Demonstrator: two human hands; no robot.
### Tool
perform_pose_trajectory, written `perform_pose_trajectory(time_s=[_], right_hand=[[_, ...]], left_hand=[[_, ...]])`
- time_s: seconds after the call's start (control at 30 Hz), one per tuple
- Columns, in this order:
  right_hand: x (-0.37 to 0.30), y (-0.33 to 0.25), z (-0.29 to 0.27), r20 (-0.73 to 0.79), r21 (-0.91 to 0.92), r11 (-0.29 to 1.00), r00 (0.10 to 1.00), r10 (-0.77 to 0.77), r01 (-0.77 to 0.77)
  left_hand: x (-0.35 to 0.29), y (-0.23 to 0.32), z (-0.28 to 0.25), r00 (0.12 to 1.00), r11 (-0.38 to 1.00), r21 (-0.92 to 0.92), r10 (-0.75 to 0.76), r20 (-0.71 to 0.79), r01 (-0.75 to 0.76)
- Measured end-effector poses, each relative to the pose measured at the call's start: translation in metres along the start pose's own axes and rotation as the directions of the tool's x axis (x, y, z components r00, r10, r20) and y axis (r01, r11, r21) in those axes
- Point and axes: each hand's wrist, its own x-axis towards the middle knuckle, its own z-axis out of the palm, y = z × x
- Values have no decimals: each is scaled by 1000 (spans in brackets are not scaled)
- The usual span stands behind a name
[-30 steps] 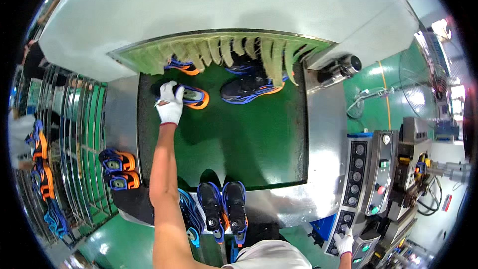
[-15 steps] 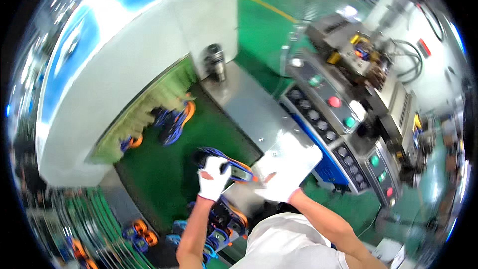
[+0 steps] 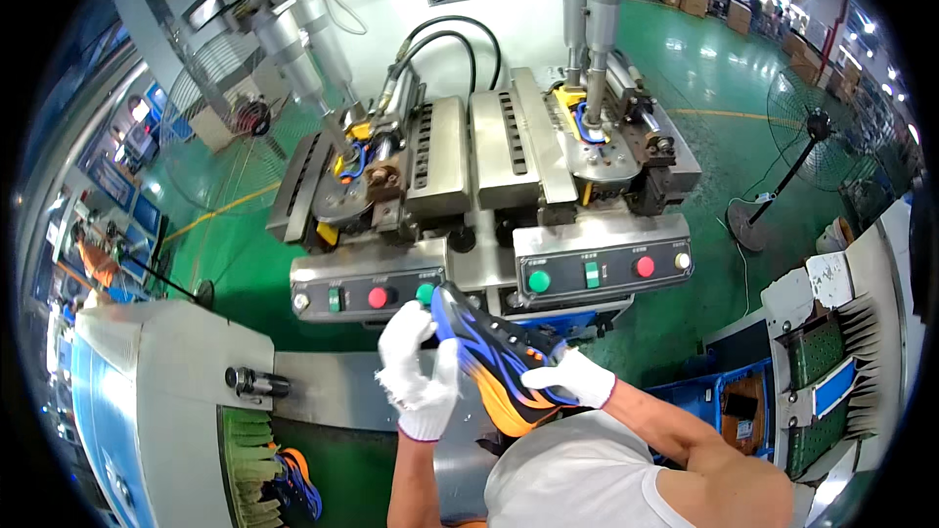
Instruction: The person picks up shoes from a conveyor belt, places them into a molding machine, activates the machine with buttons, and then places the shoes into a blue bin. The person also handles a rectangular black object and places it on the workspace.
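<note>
A blue, black and orange sports shoe (image 3: 494,357) is tilted in front of me, toe toward the machine and orange sole toward my left. My white-gloved right hand (image 3: 577,378) is closed on its heel end, the thumb across the collar; the other fingers are partly hidden. Beside the toe, my left hand (image 3: 421,372), also gloved, has its fingers curved and thumb apart. Its fingertips are at the shoe's edge; whether they touch it I cannot tell. Just beyond the toe is a metal control panel (image 3: 391,274) with green and red buttons.
A two-station shoe press (image 3: 440,156) with metal blocks and cylinders stands ahead, with a second button panel (image 3: 606,269). At lower left, another shoe (image 3: 295,484) lies on a green conveyor (image 3: 342,450) by a strip curtain. A blue crate (image 3: 690,391) and a floor fan (image 3: 748,225) stand at right.
My view has turned right, from the conveyor to the press. The shoe has come off the conveyor area and up before the panel. My right hand has taken its heel; my left hand has loosened.
</note>
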Motion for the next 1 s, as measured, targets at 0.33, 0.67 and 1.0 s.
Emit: perform_pose_trajectory(time_s=[0.33, 0.67, 1.0], right_hand=[[-38, -62, -74, -221, 248, 962, 973, -61, 116], [-15, -2, -43, -89, 30, 956, 953, -288, 292], [-15, 25, 2, -189, -74, 995, 978, -84, 71]], left_hand=[[-37, 16, 137, 591, 365, -478, -630, 505, 798], [-87, -20, 118, 318, 52, -401, -706, 633, 915], [-95, -3, 65, 329, -146, -539, -653, 683, 830]])
